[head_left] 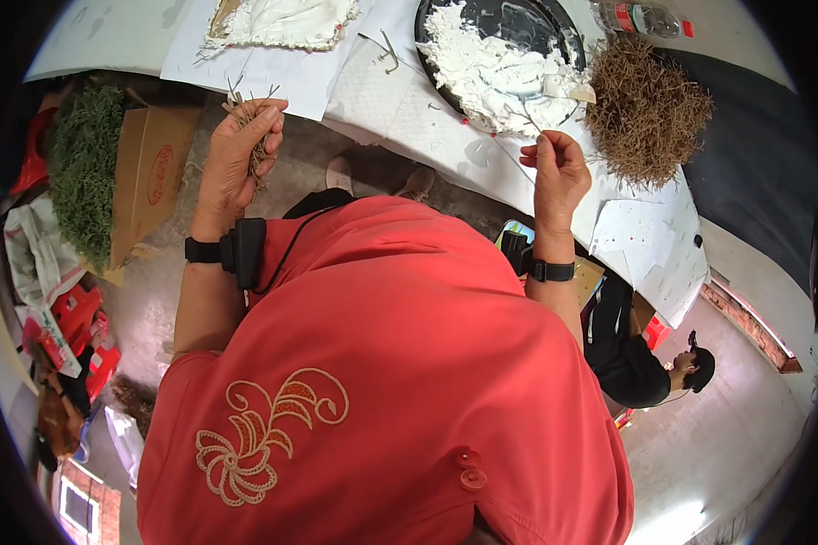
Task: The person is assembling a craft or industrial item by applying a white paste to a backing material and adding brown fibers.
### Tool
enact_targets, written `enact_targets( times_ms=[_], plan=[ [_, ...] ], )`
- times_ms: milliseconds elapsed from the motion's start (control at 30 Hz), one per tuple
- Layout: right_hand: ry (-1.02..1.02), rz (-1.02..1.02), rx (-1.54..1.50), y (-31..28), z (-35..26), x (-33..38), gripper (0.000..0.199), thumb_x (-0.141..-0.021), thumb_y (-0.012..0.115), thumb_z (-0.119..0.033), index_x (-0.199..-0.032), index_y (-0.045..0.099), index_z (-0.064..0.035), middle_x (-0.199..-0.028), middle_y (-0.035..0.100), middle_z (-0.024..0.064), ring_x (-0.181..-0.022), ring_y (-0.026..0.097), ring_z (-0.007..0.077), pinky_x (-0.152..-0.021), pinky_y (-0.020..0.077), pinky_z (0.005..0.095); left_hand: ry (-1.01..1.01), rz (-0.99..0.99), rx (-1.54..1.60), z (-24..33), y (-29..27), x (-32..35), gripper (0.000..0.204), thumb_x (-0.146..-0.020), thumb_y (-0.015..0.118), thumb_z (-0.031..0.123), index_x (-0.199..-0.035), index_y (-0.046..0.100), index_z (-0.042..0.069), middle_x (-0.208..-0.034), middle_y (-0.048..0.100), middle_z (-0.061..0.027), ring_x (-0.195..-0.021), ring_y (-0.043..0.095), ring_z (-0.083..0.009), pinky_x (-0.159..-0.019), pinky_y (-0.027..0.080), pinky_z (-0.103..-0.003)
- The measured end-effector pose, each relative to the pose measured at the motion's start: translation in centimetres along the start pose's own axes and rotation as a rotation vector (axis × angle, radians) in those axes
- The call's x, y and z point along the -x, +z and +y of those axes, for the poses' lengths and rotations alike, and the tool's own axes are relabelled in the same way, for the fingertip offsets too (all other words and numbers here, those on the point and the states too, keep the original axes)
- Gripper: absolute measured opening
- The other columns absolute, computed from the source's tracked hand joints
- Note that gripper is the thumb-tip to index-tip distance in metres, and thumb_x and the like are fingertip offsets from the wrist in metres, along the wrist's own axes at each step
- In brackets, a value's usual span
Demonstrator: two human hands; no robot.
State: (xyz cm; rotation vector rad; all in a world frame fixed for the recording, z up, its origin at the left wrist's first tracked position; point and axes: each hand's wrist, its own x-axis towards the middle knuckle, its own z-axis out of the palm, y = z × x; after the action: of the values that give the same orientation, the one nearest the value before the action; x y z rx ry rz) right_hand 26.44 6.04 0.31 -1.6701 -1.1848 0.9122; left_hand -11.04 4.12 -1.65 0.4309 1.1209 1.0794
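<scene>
My left hand is closed around a small bunch of dry brown twigs, whose forked tips stick out above the fingers. My right hand pinches a thin twig between thumb and fingertips at the table edge. Its far end reaches the rim of a round black tray. Thick white paste is smeared over much of that tray, and a pale flat scraper seems to lie in it. Right of the tray sits a large tangled heap of brown twigs.
A white-coated panel edged with twigs lies on paper at the back left. Loose twig bits dot the white-covered table. A plastic bottle lies at the far right. Left stands a cardboard box beside green foliage; a person is at right.
</scene>
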Motion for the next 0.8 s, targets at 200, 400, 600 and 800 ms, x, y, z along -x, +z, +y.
enact_targets(
  times_ms=[200, 400, 600, 800],
  plan=[
    [-0.149, 0.081, -0.028, -0.4, -1.9, -0.3, 0.009, -0.090, 0.058, -0.003, -0.097, 0.059, 0.0014, -0.084, 0.062, 0.0056, -0.072, 0.063, 0.0137, -0.059, 0.0550, 0.0252, 0.007, 0.021, -0.003, 0.0, 0.2, 0.1, 0.021, -0.092, 0.059, 0.013, -0.106, 0.058, -0.001, -0.078, 0.054, 0.0009, -0.056, 0.045, -0.0019, -0.039, 0.031, -0.016],
    [-0.501, 0.136, 0.424, -0.1, 0.1, -0.9, 0.008, -0.082, 0.063, 0.001, -0.089, 0.061, -0.0017, -0.082, 0.060, 0.0064, -0.067, 0.062, 0.0162, -0.057, 0.0509, 0.0253, -0.001, 0.019, -0.008, 0.0, 0.4, 0.0, 0.021, -0.092, 0.059, 0.013, -0.107, 0.058, -0.001, -0.077, 0.054, 0.0013, -0.057, 0.044, -0.0018, -0.040, 0.031, -0.016],
    [-0.587, 0.071, 0.759, 0.7, 0.3, -0.4, 0.010, -0.078, 0.068, -0.003, -0.086, 0.063, -0.0069, -0.081, 0.058, 0.0091, -0.066, 0.061, 0.0247, -0.056, 0.0503, 0.0324, 0.004, 0.011, -0.007, -0.2, 0.4, 0.1, 0.021, -0.092, 0.059, 0.013, -0.107, 0.058, -0.002, -0.079, 0.054, 0.0012, -0.058, 0.045, -0.0019, -0.040, 0.031, -0.016],
    [-0.565, 0.014, 0.947, 1.3, -0.9, 0.0, 0.010, -0.077, 0.069, -0.003, -0.085, 0.064, -0.0072, -0.081, 0.059, 0.0096, -0.068, 0.060, 0.0258, -0.060, 0.0502, 0.0331, -0.007, 0.013, -0.008, -0.4, 0.4, 0.0, 0.021, -0.091, 0.060, 0.014, -0.106, 0.058, -0.001, -0.079, 0.054, 0.0014, -0.059, 0.046, -0.0020, -0.041, 0.031, -0.016]
  ],
)
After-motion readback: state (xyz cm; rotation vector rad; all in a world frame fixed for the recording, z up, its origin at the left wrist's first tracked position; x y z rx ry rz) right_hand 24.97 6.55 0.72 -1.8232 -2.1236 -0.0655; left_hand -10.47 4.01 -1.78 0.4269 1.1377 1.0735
